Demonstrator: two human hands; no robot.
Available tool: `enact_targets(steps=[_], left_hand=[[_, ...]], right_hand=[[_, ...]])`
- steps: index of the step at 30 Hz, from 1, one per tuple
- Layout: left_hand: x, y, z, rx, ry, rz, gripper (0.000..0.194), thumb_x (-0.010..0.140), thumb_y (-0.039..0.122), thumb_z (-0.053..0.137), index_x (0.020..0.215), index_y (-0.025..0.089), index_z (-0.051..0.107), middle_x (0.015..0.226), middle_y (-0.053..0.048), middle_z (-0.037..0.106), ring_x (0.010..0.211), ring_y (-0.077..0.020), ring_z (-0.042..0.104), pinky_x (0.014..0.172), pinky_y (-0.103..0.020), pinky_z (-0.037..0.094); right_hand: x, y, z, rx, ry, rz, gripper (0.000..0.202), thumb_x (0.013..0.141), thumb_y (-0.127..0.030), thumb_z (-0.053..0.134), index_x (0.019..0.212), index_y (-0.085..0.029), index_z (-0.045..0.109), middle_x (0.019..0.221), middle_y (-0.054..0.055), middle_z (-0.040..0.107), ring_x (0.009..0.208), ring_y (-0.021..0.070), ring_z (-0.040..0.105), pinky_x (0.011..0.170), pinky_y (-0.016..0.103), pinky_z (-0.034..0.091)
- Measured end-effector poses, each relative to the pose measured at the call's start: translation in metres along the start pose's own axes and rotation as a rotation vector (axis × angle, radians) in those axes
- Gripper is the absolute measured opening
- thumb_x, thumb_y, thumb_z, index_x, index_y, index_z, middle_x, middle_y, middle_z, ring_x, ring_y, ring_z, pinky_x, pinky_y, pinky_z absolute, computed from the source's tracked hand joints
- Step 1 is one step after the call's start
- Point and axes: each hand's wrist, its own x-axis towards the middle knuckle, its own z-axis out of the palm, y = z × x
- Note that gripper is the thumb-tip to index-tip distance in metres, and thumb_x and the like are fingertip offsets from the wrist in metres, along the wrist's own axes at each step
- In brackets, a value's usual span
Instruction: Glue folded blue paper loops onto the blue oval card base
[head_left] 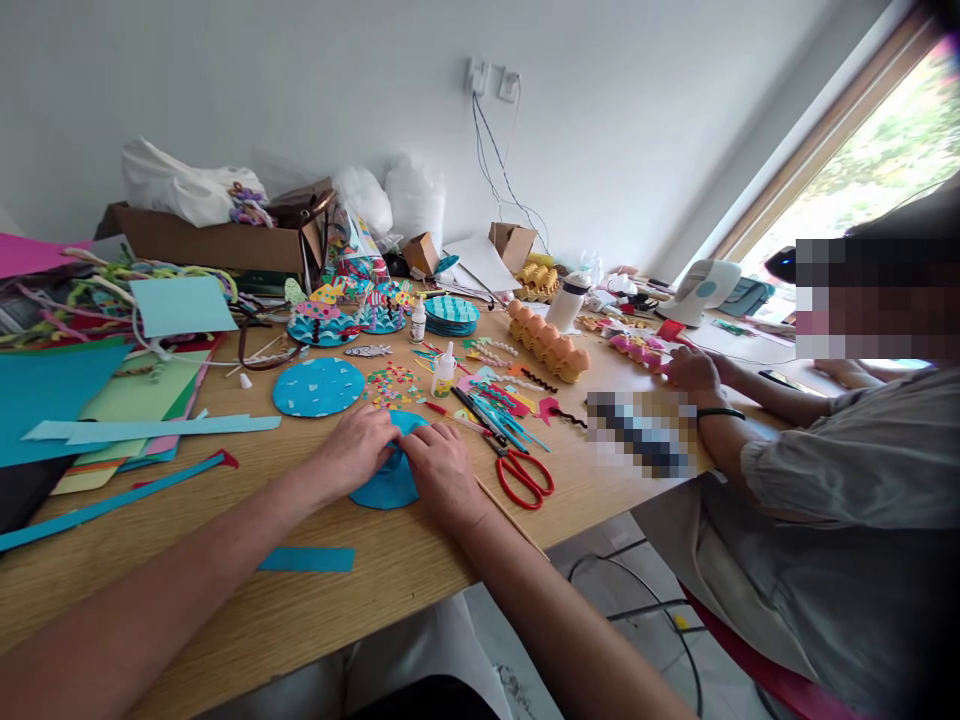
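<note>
A round blue paper piece lies on the wooden table in front of me, with more blue paper raised on it between my hands. My left hand pinches this blue paper from the left, fingers bent together. From the right, my right hand closes on the same paper, its fingertips nearly touching those of the left. Behind them are scattered confetti dots and a small glue bottle. Another blue disc with pale flecks lies at the upper left. Red-handled scissors rest right of my right hand.
Coloured paper sheets and blue strips lie at the left. An orange egg-carton strip, a white bottle and finished blue paper crafts stand farther back. At the right, a person handles a pink carton piece.
</note>
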Motion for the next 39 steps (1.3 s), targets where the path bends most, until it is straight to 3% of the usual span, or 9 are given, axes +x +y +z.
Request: enact_targets(steps=[9,16,23,39], left_hand=[[0.005,0.001,0.002,-0.035,-0.031,-0.032,0.009,0.081,0.016,0.058,0.075,0.018,0.064,0.076,-0.004,0.062,0.079,-0.0204,0.054,0.074,-0.033,0.042],[0.004,0.007,-0.001,-0.017,-0.034,-0.043,0.012,0.084,0.016,0.054,0.077,0.017,0.065,0.079,-0.006,0.064,0.083,-0.0230,0.053,0.076,-0.036,0.041],[0.001,0.013,-0.006,-0.023,-0.024,-0.037,0.002,0.081,0.017,0.059,0.081,0.018,0.062,0.079,-0.003,0.065,0.082,-0.0215,0.055,0.073,-0.033,0.041],[-0.002,0.023,-0.003,0.006,-0.029,-0.043,0.005,0.078,0.014,0.060,0.075,0.018,0.060,0.080,-0.004,0.066,0.085,-0.0233,0.056,0.073,-0.035,0.042]], right_hand=[[-0.002,0.002,-0.002,0.095,-0.087,0.124,0.014,0.088,-0.020,0.052,0.089,-0.020,0.066,0.086,0.003,0.066,0.089,0.0174,0.056,0.078,0.028,0.035],[-0.003,0.004,0.000,0.074,-0.110,0.102,0.016,0.088,-0.020,0.051,0.085,-0.022,0.067,0.087,0.002,0.067,0.086,0.0173,0.054,0.075,0.030,0.033],[-0.004,0.002,-0.002,0.026,-0.137,0.103,0.016,0.088,-0.022,0.051,0.080,-0.020,0.066,0.086,0.002,0.066,0.085,0.0181,0.052,0.073,0.032,0.030],[-0.005,0.002,0.000,0.075,-0.129,0.112,0.020,0.087,-0.023,0.050,0.077,-0.021,0.066,0.084,0.001,0.066,0.085,0.0188,0.052,0.072,0.032,0.030]])
